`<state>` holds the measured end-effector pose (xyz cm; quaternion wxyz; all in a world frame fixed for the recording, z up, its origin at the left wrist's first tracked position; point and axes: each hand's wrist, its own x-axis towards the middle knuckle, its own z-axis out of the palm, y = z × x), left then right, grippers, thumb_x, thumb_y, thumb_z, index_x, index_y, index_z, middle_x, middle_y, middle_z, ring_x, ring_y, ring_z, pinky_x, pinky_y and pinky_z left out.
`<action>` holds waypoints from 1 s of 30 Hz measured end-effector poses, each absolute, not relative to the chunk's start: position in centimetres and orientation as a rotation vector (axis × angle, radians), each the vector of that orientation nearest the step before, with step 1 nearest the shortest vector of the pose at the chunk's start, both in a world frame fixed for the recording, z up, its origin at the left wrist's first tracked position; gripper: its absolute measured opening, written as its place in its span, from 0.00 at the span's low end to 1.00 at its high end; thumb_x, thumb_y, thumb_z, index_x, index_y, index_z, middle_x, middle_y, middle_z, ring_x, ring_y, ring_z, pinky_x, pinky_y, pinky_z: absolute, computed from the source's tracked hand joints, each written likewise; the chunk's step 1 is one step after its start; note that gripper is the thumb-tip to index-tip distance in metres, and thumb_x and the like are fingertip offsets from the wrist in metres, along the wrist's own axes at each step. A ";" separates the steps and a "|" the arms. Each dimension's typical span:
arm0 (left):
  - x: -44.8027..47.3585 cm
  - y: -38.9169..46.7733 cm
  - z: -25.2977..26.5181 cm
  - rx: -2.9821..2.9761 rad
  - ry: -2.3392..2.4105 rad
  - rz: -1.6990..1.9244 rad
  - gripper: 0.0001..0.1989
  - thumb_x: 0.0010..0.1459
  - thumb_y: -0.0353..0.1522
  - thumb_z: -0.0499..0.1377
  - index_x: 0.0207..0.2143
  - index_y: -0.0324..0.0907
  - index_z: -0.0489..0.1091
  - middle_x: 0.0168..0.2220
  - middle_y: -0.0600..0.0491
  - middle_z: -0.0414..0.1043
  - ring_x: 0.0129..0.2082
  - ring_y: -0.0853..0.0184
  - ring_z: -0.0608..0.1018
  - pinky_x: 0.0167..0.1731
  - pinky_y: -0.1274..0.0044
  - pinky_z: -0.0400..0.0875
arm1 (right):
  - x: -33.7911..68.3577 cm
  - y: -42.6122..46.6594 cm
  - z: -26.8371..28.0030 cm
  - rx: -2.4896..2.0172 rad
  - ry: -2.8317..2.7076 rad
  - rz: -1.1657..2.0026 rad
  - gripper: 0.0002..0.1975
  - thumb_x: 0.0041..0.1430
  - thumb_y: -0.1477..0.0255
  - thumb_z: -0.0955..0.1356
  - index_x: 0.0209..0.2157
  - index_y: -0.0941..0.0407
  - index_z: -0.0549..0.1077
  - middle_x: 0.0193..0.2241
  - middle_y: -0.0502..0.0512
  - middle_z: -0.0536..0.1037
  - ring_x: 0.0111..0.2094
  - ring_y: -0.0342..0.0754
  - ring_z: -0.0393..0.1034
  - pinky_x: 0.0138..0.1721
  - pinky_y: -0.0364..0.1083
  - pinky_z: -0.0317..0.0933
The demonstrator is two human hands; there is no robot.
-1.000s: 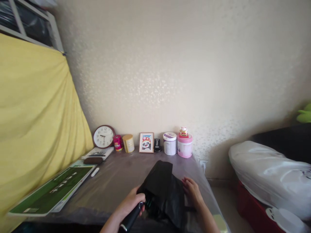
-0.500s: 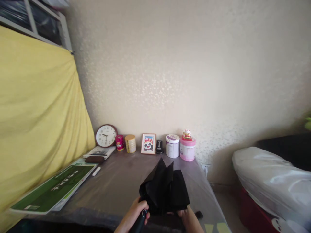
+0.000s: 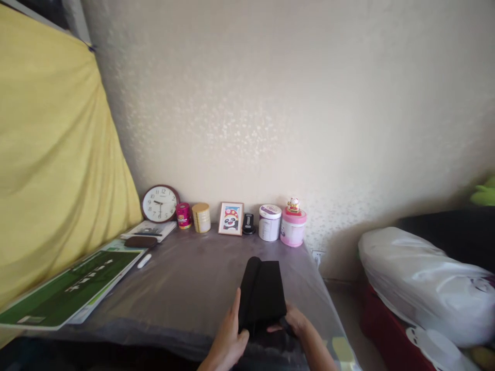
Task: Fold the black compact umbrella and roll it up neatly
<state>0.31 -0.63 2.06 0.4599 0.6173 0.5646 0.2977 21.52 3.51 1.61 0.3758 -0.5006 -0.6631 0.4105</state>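
A black folding umbrella point(image 3: 263, 291) is held over the front of the table, its fabric folded into a flat, roughly rectangular bundle. My left hand point(image 3: 231, 332) grips its left side, with one finger stretched up along the edge and the thumb near the bottom. At the lower right corner, my right hand point(image 3: 296, 320) is closed on the fabric, and a short dark piece shows by its fingers. The handle cannot be seen now.
The table point(image 3: 193, 278) has a plastic cover. Along the wall stand a clock point(image 3: 160, 203), several tins, a picture frame point(image 3: 231, 218) and a pink-lidded tub point(image 3: 293, 229). Green booklets point(image 3: 73, 288) and a white pen-like item point(image 3: 144, 260) lie left. A white bag point(image 3: 421, 278) is right.
The loose, spread folds of the umbrella are now gathered into a narrower, flatter bundle. My left hand has moved from the handle to the fabric's side. The view has shifted slightly.
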 end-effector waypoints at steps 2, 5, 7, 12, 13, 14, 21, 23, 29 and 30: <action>0.4 -0.8 1.9 1.682 1.413 0.737 0.44 0.47 0.25 0.51 0.62 0.48 0.31 0.60 0.47 0.53 0.39 0.69 0.75 0.38 0.80 0.68 | 22.3 3.4 1.7 -1.318 -1.579 1.036 0.23 0.34 0.64 0.73 0.37 0.56 0.75 0.38 0.56 0.78 0.42 0.55 0.69 0.47 0.50 0.62; 0.8 -0.9 1.7 1.882 1.522 0.618 0.43 0.47 0.21 0.49 0.62 0.47 0.31 0.60 0.46 0.53 0.47 0.67 0.72 0.46 0.79 0.63 | 23.5 4.1 1.9 -1.404 -1.387 0.943 0.19 0.48 0.60 0.64 0.37 0.57 0.75 0.36 0.58 0.78 0.39 0.54 0.71 0.41 0.50 0.65; 1.1 -1.1 1.8 1.948 1.600 0.510 0.44 0.47 0.21 0.48 0.62 0.48 0.29 0.60 0.44 0.51 0.45 0.66 0.74 0.43 0.79 0.64 | 24.2 4.5 2.3 -1.461 -1.299 0.866 0.20 0.50 0.59 0.61 0.37 0.57 0.74 0.34 0.59 0.78 0.37 0.54 0.72 0.37 0.49 0.66; 1.8 -1.3 2.3 1.981 1.684 0.404 0.43 0.48 0.21 0.48 0.62 0.45 0.26 0.63 0.40 0.44 0.44 0.63 0.75 0.42 0.77 0.64 | 23.9 4.5 3.9 -1.625 -1.430 0.497 0.19 0.51 0.57 0.61 0.29 0.56 0.75 0.32 0.60 0.78 0.37 0.55 0.71 0.39 0.48 0.62; 1.8 -1.3 2.3 1.978 1.689 0.401 0.43 0.48 0.21 0.48 0.62 0.43 0.26 0.63 0.39 0.43 0.44 0.62 0.75 0.42 0.77 0.65 | 23.6 4.4 4.2 -1.644 -1.471 0.455 0.19 0.52 0.57 0.61 0.29 0.56 0.75 0.31 0.59 0.78 0.36 0.55 0.71 0.39 0.48 0.61; 1.8 -1.3 2.3 1.976 1.690 0.403 0.43 0.48 0.21 0.48 0.62 0.42 0.27 0.63 0.38 0.42 0.44 0.62 0.75 0.41 0.77 0.65 | 23.4 4.3 4.4 -1.666 -1.505 0.447 0.19 0.53 0.57 0.60 0.30 0.55 0.75 0.30 0.59 0.78 0.35 0.55 0.71 0.38 0.48 0.61; 1.8 -1.3 2.1 1.975 1.695 0.390 0.42 0.47 0.21 0.49 0.62 0.37 0.29 0.63 0.36 0.41 0.45 0.60 0.74 0.41 0.75 0.65 | 23.0 5.2 4.5 -1.849 -1.505 0.466 0.17 0.47 0.59 0.66 0.31 0.58 0.73 0.29 0.60 0.77 0.36 0.56 0.72 0.36 0.47 0.61; 1.9 -1.4 2.3 1.964 1.700 0.382 0.43 0.47 0.21 0.49 0.62 0.37 0.29 0.63 0.36 0.41 0.45 0.60 0.74 0.41 0.75 0.66 | 23.0 5.5 4.9 -1.823 -1.508 0.544 0.11 0.45 0.63 0.67 0.26 0.57 0.72 0.23 0.56 0.76 0.31 0.53 0.72 0.31 0.45 0.61; 2.3 -1.3 1.9 1.991 1.732 0.325 0.43 0.47 0.21 0.49 0.62 0.34 0.30 0.63 0.35 0.39 0.46 0.58 0.74 0.42 0.74 0.66 | 20.0 6.4 7.6 -1.506 -1.410 1.011 0.12 0.47 0.61 0.65 0.22 0.56 0.65 0.14 0.44 0.64 0.15 0.40 0.58 0.15 0.39 0.49; 2.4 -1.3 1.8 1.995 1.744 0.320 0.43 0.46 0.21 0.50 0.62 0.34 0.30 0.63 0.35 0.39 0.45 0.58 0.74 0.42 0.73 0.66 | 19.2 6.7 7.9 -1.468 -1.390 1.019 0.13 0.47 0.60 0.65 0.22 0.56 0.64 0.14 0.43 0.63 0.15 0.39 0.56 0.15 0.39 0.48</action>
